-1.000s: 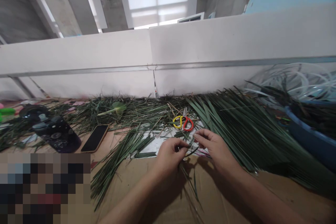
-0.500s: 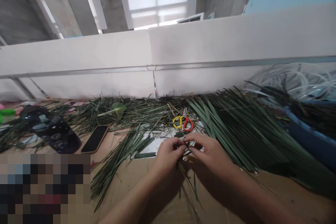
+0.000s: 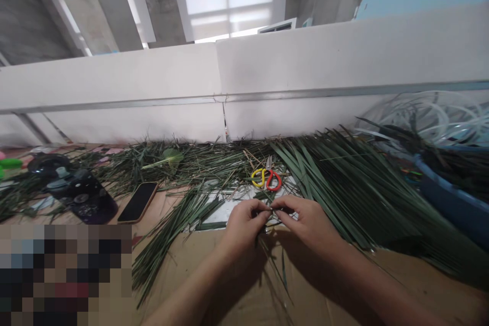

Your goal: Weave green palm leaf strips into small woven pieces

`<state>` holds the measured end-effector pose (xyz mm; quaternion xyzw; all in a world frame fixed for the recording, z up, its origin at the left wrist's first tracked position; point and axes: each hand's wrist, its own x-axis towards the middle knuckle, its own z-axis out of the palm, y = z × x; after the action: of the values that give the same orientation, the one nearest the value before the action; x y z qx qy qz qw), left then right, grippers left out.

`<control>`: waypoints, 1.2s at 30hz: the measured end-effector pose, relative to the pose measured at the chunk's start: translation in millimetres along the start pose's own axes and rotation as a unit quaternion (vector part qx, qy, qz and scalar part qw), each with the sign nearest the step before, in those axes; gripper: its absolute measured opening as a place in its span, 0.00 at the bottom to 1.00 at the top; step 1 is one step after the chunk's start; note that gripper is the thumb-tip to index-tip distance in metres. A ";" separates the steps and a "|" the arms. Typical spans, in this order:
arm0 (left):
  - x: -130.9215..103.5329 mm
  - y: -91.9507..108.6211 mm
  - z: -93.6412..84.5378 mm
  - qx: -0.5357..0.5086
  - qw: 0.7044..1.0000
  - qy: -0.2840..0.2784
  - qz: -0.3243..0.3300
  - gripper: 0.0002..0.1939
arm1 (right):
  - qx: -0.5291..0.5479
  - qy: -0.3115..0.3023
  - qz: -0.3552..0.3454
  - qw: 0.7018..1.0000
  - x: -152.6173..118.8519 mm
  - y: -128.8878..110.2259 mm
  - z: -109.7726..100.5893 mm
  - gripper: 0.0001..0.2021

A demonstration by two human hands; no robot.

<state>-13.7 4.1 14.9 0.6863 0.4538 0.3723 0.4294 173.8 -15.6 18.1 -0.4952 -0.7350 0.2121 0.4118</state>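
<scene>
My left hand pinches some narrow green leaf strips, whose ends trail down toward me over the cardboard. Close against it, my right hand pinches the same strips, fingertips almost touching those of the left. The exact spot between the fingertips is small and partly hidden. Just beyond my hands lie scissors with one yellow and one red handle loop, blades pointing away. A large bundle of long green leaves spreads to the right of my right hand, and a smaller bundle of leaf strips lies left of my left hand.
A phone and a dark bottle lie on the left. On the right stands a blue basin near coiled clear tubing. Cardboard covers the near tabletop; a white partition closes off the back.
My right hand's fingers have closed in on the strips beside the left fingertips. The left hand has barely moved, and everything else lies as before.
</scene>
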 end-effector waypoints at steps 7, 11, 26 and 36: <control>0.8 0.3 -2.0 -0.005 1.000 -0.007 0.000 0.07 | 0.002 0.006 0.005 1.000 2.7 2.4 -1.4 0.09; 1.2 1.4 -2.7 -0.007 1.000 -0.017 0.003 0.08 | -0.011 0.004 -0.006 1.000 2.3 1.6 -2.8 0.09; 1.1 1.3 -5.7 0.007 1.000 -0.028 0.003 0.07 | -0.050 -0.022 -0.036 0.998 3.7 2.7 -6.7 0.10; 2.5 1.0 -8.5 0.061 0.998 -0.016 0.031 0.08 | -0.071 -0.012 -0.061 0.996 2.8 2.6 -5.8 0.09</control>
<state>-20.3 8.4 19.1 0.7308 0.4471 0.3462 0.3823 179.5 -12.5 20.6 -0.4747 -0.7821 0.1395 0.3789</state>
